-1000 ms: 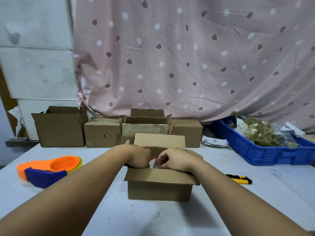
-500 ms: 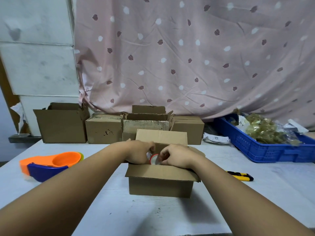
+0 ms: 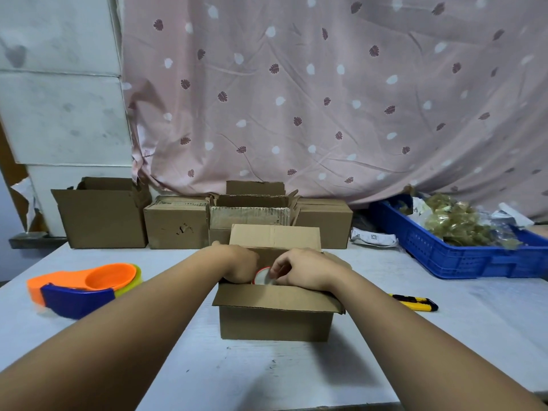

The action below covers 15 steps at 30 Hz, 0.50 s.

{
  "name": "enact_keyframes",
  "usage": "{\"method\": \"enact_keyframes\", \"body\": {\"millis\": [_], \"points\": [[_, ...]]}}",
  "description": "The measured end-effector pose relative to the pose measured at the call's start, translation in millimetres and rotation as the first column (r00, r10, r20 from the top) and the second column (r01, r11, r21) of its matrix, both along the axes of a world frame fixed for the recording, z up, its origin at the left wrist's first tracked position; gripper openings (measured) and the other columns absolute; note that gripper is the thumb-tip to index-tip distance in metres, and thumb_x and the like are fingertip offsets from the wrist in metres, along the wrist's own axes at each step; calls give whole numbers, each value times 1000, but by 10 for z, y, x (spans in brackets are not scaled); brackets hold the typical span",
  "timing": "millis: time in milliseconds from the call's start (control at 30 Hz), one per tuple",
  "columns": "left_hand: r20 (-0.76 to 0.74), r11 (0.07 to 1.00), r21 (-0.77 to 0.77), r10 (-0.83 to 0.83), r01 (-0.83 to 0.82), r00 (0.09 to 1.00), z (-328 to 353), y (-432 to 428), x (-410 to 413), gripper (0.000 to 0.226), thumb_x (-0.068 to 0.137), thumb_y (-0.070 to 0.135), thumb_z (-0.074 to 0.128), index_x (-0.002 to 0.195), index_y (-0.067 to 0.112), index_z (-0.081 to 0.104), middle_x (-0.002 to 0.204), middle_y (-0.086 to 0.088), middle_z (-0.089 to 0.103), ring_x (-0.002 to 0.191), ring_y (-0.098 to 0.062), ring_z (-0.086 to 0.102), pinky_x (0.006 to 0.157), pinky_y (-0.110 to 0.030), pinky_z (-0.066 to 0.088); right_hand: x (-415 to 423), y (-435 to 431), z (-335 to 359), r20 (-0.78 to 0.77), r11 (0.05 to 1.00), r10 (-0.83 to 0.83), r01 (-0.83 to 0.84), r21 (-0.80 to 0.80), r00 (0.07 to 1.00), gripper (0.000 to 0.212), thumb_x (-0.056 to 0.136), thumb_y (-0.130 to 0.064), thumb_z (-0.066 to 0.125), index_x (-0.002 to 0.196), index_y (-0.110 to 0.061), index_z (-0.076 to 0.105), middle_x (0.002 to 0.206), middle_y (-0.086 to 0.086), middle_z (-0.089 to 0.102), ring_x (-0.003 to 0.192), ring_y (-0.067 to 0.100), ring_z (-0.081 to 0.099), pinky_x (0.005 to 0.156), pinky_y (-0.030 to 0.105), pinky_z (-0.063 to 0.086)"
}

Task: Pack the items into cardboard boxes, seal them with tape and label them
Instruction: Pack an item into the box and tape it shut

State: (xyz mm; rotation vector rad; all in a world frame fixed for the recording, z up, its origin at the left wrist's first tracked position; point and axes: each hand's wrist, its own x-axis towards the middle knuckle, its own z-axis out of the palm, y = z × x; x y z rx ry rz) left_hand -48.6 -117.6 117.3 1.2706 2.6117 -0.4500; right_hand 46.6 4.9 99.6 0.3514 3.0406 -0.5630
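Where the table [image 3: 296,378] bears the open cardboard box [image 3: 275,321], both hands reach into its mouth. The left hand [image 3: 241,264] curls beside a red-rimmed round item [image 3: 261,277], its grip hidden. The right hand [image 3: 302,269] pinches the item's other edge.

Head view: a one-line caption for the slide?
Left hand and right hand hold a red-rimmed round item inside the open cardboard box, yellow knife nearby.

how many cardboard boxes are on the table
5: the front open box, plus four in the back row: a large open box, a left closed box, a middle open box and a right closed box. More may hide behind.
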Motion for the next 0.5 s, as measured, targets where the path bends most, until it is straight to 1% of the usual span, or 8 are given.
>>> {"method": "enact_keyframes", "body": {"millis": [133, 200, 300, 400, 500], "points": [[55, 995, 96, -6, 1, 998, 21, -26, -20, 34, 97, 33, 40, 130, 24, 46, 130, -3, 54, 112, -25, 49, 95, -42, 33, 6, 3, 2, 2, 1000, -2, 2, 16, 1000, 17, 85, -36, 62, 100, -38, 69, 113, -11, 66, 105, 13, 57, 90, 29, 48], [98, 994, 109, 0, -11, 995, 11, -44, -19, 36, 97, 33, 38, 132, 26, 42, 131, -3, 53, 108, -24, 48, 99, -42, 30, 8, 1, 8, 6, 1000, 0, 0, 25, 1000, 17, 86, -36, 61, 100, -37, 69, 114, -11, 66, 105, 13, 57, 87, 28, 47], [156, 994, 104, 4, -20, 988, 13, -55, 8, 37, 96, 33, 38, 132, 24, 37, 130, -5, 53, 99, -21, 43, 99, -43, 27, 7, -5, 6, 8, 999, -2, 2, 33, 1000, 17, 86, -36, 61, 100, -37, 69, 113, -11, 66, 105, 13, 57, 86, 27, 47], [226, 991, 135, -9, -22, 974, 29, -70, 16, 37, 96, 36, 41, 131, 21, 37, 128, -5, 53, 99, -20, 45, 90, -35, 32, 0, -7, -10, 2, 999, -13, 13, 32, 1000, 14, 85, -38, 60, 95, -39, 69, 110, -12, 67, 103, 13, 58, 88, 29, 48], [265, 983, 180, -13, -37, 964, 21, -99, 9, 38, 96, 36, 42, 131, 21, 39, 129, -5, 52, 102, -20, 46, 88, -32, 34, -6, -11, -14, 1, 999, -15, 15, 38, 1000, 12, 84, -39, 60, 93, -40, 68, 110, -12, 67, 103, 13, 58, 90, 30, 48]]}}
